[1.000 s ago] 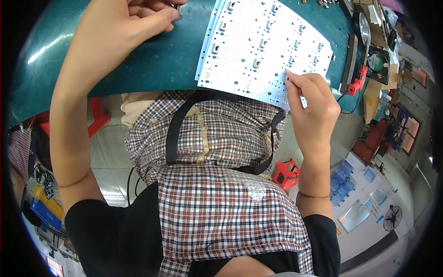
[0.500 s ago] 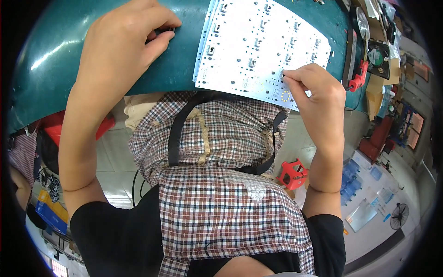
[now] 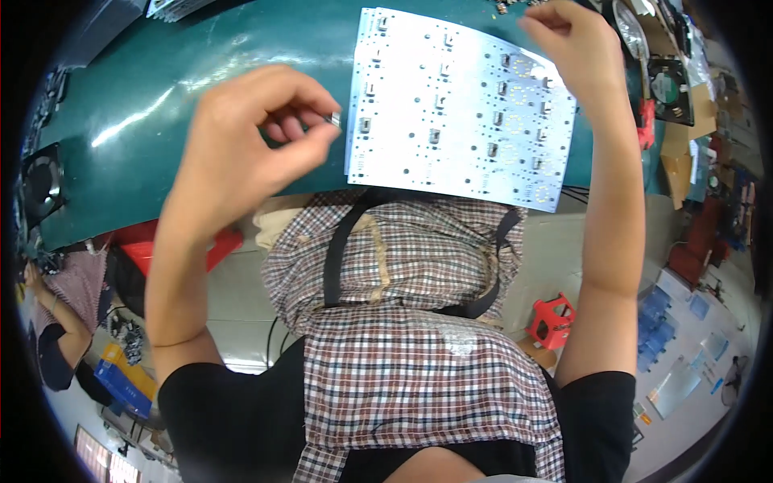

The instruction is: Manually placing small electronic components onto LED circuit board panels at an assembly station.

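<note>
A white circuit board (image 3: 461, 169) lies on the green tabletop near its front edge, with at least one more board under it. Small metal-cased switches (image 3: 435, 136) sit on the board in rows. My left hand (image 3: 250, 137) is just left of the board, thumb and forefinger pinching a small metal-cased component (image 3: 334, 118). Beyond the board's far right corner, my right hand (image 3: 580, 48) is raised, its thumb and forefinger drawn close together. Whether anything is between those fingertips is too small to make out.
Small loose parts (image 3: 504, 6) lie at the far edge by my right fingers. To the right are a red-handled tool (image 3: 646, 125) and a black fan (image 3: 671, 91). Another person's arm (image 3: 68, 318) shows at the left. A red stool (image 3: 551, 320) stands on the floor.
My right hand has left the board's near right part and moved away toward the loose parts. My left hand has come nearer, its pinched component now showing. The view has shifted too.
</note>
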`<state>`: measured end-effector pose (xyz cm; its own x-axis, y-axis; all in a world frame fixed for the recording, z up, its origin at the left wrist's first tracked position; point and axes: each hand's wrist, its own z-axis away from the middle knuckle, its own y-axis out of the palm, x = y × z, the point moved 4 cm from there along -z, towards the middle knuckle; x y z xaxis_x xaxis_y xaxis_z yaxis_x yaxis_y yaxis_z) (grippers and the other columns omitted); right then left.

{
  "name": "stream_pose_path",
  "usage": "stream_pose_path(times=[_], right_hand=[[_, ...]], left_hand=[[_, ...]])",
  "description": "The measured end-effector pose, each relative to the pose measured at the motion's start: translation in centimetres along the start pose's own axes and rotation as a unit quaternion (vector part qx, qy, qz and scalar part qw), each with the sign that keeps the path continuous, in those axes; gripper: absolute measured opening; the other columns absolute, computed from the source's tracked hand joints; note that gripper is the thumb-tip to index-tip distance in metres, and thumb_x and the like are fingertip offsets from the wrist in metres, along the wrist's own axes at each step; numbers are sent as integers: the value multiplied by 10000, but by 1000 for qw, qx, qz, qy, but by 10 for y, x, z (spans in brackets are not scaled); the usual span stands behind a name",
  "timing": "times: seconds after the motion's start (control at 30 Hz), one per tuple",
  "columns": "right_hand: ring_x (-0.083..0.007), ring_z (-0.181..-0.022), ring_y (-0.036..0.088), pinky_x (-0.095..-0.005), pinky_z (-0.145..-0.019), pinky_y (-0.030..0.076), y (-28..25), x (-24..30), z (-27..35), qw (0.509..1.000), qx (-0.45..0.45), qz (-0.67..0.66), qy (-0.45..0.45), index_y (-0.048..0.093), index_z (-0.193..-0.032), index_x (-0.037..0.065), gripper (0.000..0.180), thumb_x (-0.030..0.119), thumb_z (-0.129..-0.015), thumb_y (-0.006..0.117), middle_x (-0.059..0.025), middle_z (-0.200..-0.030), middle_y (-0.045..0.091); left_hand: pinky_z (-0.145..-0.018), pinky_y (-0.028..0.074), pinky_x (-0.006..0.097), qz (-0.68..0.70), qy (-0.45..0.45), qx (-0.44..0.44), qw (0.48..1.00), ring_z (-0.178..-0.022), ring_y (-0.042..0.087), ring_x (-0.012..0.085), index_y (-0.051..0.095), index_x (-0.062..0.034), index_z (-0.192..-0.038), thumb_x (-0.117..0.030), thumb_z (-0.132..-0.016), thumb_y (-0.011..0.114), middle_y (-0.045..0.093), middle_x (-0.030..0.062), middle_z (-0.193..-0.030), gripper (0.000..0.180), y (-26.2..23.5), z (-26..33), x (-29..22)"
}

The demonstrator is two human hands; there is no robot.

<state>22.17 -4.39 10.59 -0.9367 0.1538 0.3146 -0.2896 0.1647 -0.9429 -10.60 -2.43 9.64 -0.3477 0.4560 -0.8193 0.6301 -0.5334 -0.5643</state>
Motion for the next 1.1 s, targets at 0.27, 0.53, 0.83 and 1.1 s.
stream_pose_path(times=[0.27,0.53,0.83,1.1], right_hand=[[-365,-776,712,-437,-734,558,23,17,-21,996,-57,21,63,727,-776,-18,139,113,-741,756,-229,-803,710],[-225,-663,685,-343,-618,532,2,24,-7,985,-153,-66,44,667,-711,-23,70,13,-716,728,-159,-702,687],[-71,-711,621,-198,-651,519,-20,38,28,964,-135,-227,31,640,-864,-29,78,-86,-840,688,-27,-787,654],[-55,-743,621,-170,-673,521,-36,47,54,978,-150,-143,31,622,-945,-23,147,-102,-848,697,-24,-848,637]], left_hand=[[-557,464,217,51,-35,5,998,-613,568,60,771,-46,-934,-11,-765,804,679,7,-805,175,34,25,-1],[-550,470,212,-14,-15,13,1000,-590,559,60,778,-50,-945,-6,-758,811,682,-2,-798,195,30,25,-3],[-544,460,207,-35,-19,21,999,-587,553,60,785,-38,-954,19,-770,825,685,15,-798,196,25,25,-4],[-537,471,229,-94,7,37,995,-581,588,86,785,-54,-947,-27,-782,831,697,23,-806,173,22,19,-12]])
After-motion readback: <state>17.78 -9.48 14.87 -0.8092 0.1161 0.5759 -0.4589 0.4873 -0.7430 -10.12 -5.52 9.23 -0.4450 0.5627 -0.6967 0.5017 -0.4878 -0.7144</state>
